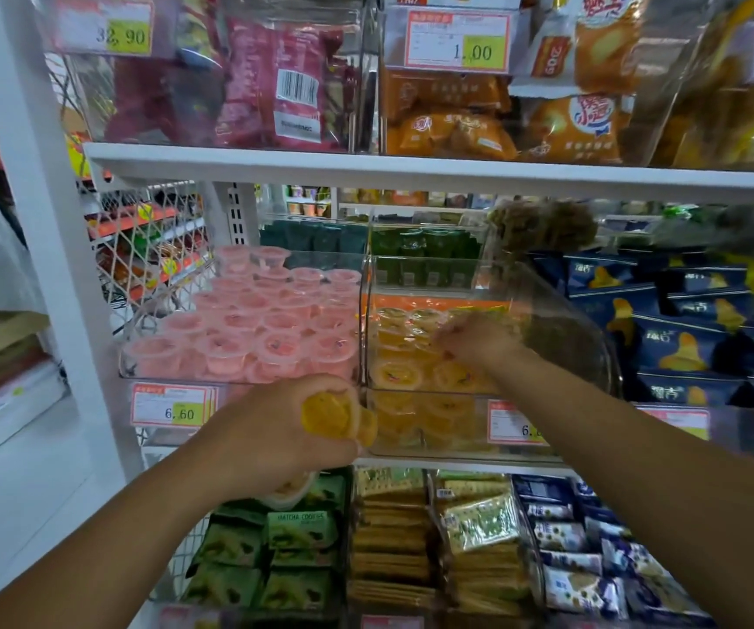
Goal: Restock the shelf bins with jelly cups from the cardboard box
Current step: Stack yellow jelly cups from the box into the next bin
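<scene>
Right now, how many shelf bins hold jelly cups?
2. Pink-cup bin, left on the middle shelf; orange-cup bin beside it on the right, right hand inside. Left hand holds orange cups in front. Others may be out of frame.

top-left shelf tag point(105, 27) reads 32.90, top-middle shelf tag point(456, 38) 1.00, pink-cup bin tag point(171, 405) 6.60, orange-cup bin tag point(518, 422) cut off at 6., green pack point(301, 528) MATCHA COOKIES

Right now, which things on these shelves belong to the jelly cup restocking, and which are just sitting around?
Part of the job: left hand gripping yellow jelly cups; right hand reaching into the yellow jelly bin; pink jelly cups beside it.
Just sitting there: matcha cookie packs below; blue snack packs to the right; orange packets and red bags on the shelf above.
</scene>
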Motion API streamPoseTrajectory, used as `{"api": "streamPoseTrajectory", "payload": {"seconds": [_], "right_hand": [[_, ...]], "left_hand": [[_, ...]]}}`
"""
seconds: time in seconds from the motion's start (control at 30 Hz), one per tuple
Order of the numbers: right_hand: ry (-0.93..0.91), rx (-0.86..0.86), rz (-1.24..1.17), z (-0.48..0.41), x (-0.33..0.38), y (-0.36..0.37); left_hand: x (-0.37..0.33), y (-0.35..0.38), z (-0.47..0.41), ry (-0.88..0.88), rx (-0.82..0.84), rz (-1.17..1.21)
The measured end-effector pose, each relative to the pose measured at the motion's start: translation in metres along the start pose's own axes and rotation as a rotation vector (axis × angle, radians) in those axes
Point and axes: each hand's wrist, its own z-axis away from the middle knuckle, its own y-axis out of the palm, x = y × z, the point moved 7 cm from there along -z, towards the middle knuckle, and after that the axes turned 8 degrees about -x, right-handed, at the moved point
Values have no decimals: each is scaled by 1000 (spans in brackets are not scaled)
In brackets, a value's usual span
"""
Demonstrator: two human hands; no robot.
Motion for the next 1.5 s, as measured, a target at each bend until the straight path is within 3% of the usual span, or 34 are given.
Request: {"api": "streamPoseTrajectory", "payload": {"seconds": [0.07,0.17,0.23,0.43,0.6,0.67,0.73,0.8,0.87,0.93,1.13,1.27,1.4,1.5], "right_hand": [[-63,-7,109,2,5,-8],[-33,145,271,9,-2,-17],[-21,230,201,12,-7,-19],[-109,231,56,20,2,-9],[-121,287,75,26,2,-10],[-152,229,117,29,4,-15],[-262,60,160,37,15,-29],[-332,73,16,57,29,-35],[-278,330,-199,82,36,-23],[-225,476,-314,97,38,-13],[-71,380,-549,67,12,-45],[-38,181,-252,30,-18,-79],[103,300,-92,19,-38,-62],[97,312,96,14,-45,-49]], "left_hand": [[0,-2,1,3,-5,-2],[0,-4,2,-3,-7,-12],[0,-4,3,-2,-7,-11],[-6,0,3,26,1,-3],[-9,0,2,35,-16,2],[-13,1,0,40,-23,6],[-17,2,-1,50,-42,4],[-21,3,-4,60,-72,-7],[-27,4,-7,78,-116,-2],[-40,4,-11,128,-160,-3],[-63,1,-28,150,-232,-13],[-51,0,-35,104,-223,-18],[-45,1,-38,89,-210,-11],[-43,3,-39,86,-183,39]]}}
